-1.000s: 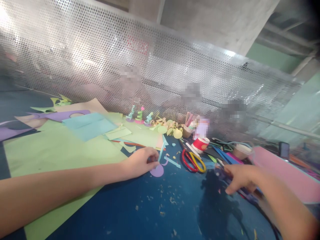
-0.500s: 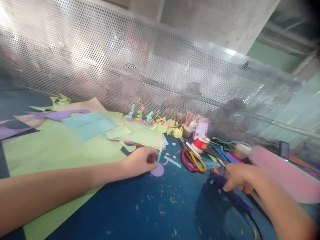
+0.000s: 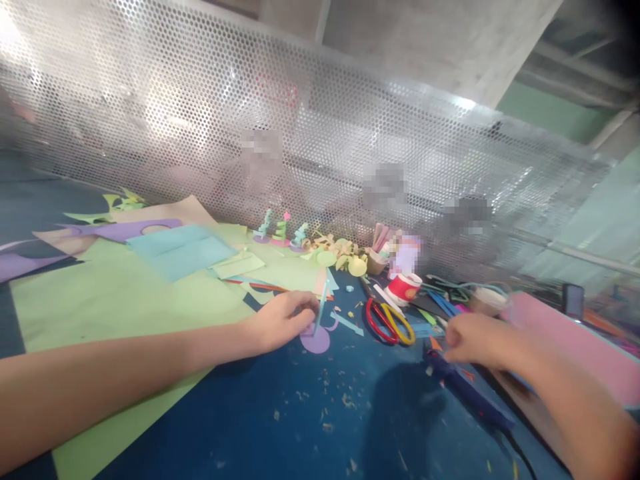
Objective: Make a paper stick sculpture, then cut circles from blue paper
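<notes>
Paper craft on the blue bench [image 3: 310, 427].
Left hand [image 3: 280, 323] pinches a thin paper strip [image 3: 320, 307] over a lilac disc [image 3: 316, 341]; right hand [image 3: 475, 340], fingers curled, has lifted a dark glue gun [image 3: 467, 387].

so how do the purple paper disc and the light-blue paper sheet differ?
The purple paper disc is round and small; the light-blue paper sheet is rectangular and far larger. The disc lies on the bare blue table by the left hand; the sheet rests on green paper, away from both hands. Both lie flat.

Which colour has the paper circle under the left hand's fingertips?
The paper circle is light purple, seen in the head view.
</notes>
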Available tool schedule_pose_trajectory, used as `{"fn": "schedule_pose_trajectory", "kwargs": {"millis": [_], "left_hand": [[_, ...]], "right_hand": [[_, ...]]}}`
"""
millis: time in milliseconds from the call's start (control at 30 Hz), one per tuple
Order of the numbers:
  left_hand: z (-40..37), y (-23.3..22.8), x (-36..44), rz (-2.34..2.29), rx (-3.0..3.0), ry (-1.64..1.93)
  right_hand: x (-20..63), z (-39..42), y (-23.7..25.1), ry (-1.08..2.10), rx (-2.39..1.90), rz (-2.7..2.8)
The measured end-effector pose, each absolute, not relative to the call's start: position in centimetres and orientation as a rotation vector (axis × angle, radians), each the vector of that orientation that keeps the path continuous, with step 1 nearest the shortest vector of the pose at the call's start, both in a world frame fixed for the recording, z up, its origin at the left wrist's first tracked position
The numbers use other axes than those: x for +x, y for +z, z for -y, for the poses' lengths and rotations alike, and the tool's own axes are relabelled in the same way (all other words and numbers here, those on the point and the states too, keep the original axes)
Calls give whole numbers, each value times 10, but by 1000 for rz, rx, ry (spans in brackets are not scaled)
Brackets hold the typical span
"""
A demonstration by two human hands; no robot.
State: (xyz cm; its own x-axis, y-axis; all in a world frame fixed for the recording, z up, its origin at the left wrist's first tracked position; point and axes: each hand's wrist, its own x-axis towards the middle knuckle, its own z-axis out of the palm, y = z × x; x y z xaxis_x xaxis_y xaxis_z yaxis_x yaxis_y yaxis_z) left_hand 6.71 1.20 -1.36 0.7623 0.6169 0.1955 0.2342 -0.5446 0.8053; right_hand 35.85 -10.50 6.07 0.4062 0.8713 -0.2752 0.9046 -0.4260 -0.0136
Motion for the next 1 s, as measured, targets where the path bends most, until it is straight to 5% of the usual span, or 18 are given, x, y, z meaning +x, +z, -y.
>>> {"fn": "schedule_pose_trajectory", "kwargs": {"millis": [133, 333, 1000], "left_hand": [[-11, -13, 67, -581, 2207, 643], [-8, -15, 70, -602, 2320, 723], [-20, -27, 74, -667, 2188, 680]], "right_hand": [[290, 93, 55, -587, 2451, -2378], [229, 73, -8, -788, 2464, -2754], [224, 67, -25, -753, 2531, -2823]]}}
